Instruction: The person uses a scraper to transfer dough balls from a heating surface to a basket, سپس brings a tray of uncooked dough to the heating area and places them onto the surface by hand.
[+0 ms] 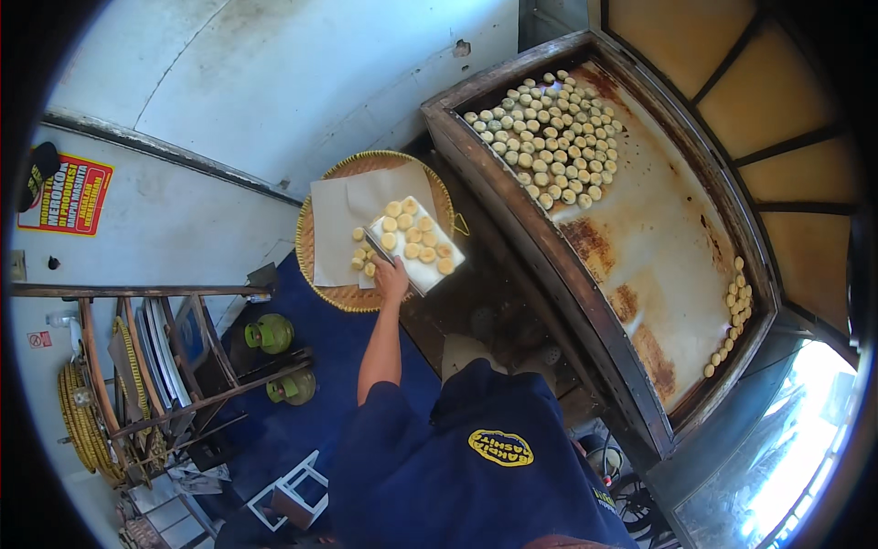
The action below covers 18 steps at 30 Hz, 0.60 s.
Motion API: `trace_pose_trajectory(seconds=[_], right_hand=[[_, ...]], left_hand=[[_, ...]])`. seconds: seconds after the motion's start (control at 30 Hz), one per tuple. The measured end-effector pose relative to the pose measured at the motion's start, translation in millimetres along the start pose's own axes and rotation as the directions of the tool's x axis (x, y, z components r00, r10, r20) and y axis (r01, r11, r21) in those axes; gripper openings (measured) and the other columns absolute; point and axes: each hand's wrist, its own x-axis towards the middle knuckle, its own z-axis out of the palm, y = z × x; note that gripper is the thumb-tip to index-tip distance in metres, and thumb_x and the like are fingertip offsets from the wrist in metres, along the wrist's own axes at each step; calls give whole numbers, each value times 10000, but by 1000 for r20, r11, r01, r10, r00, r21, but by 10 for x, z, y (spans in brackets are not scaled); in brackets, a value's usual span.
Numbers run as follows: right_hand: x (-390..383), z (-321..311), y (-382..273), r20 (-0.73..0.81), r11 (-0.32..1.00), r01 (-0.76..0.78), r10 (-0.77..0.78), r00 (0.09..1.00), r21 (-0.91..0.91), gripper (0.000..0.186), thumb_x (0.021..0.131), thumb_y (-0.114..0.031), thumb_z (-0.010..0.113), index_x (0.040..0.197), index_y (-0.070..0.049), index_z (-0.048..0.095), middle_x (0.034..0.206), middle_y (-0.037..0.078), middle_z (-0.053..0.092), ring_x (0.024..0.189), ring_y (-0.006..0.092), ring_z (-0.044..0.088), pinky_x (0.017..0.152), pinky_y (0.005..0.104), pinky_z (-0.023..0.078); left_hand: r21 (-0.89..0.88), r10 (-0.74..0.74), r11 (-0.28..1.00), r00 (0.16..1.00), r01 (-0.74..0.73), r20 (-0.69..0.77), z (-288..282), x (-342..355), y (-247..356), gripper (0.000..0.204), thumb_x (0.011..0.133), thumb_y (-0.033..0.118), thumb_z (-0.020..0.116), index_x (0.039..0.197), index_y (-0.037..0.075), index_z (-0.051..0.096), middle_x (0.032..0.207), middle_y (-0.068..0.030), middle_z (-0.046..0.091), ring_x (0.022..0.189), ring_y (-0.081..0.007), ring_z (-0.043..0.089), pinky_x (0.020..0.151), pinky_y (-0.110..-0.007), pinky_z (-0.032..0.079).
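Observation:
My left hand [391, 277] grips the near-left edge of a shiny metal tray [423, 276], its fingers wrapped round the rim. Several round, flat, pale-golden pastries [430, 240] sit on the tray, which is held over a round woven basket [352, 297] with a yellow rim. Sheets of pale paper [334, 206] line the basket. A few more pastries [357, 263] rest on the paper, left of the tray, close to my fingers. My right hand does not show.
To the right stands a large griddle [640, 265] in a wooden frame, with many pastries [553, 137] at its far left and a row [732, 320] along its right side. A wooden rack [165, 366], green gas cylinders [270, 334] and a small stool [297, 494] are at left.

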Motion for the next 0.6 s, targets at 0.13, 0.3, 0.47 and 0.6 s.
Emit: trace_pose_trajectory(seconds=[0.13, 0.3, 0.47, 0.6], right_hand=[[-34, 99, -334, -19, 1000, -19, 19, 1000, 16, 285, 845, -210, 550, 1049, -12, 578, 828, 102, 624, 731, 189, 605, 649, 296, 499], [-171, 245, -712, -72, 876, -292, 344, 936, 383, 279, 857, -202, 528, 1058, -15, 574, 847, 102, 628, 715, 182, 617, 630, 283, 500], [-277, 512, -587, -88, 868, -275, 338, 937, 414, 303, 852, -216, 524, 1049, 8, 581, 862, 112, 635, 735, 193, 619, 663, 303, 499], [-185, 759, 11, -108, 849, -266, 350, 931, 457, 251, 845, -170, 541, 1018, 3, 597, 792, 107, 634, 685, 213, 620, 618, 303, 507]], left_hand=[[172, -156, 974, 987, 148, 34, 148, 543, -156, 489, 820, 268, 531, 1124, -34, 296, 950, -281, 578, 912, -413, 567, 794, -474, 451], [234, -303, 928, 952, 289, 28, 271, 802, -121, 498, 803, 251, 557, 1128, -18, 292, 1005, -254, 572, 924, -382, 580, 811, -459, 467], [244, -350, 899, 931, 365, -102, -105, 789, 36, 511, 784, 244, 572, 1123, -23, 297, 1009, -261, 549, 928, -385, 577, 815, -451, 469], [196, -88, 975, 991, 106, -98, -436, 454, 457, 508, 790, 250, 567, 1115, -38, 303, 1019, -277, 530, 936, -411, 557, 816, -469, 447]])
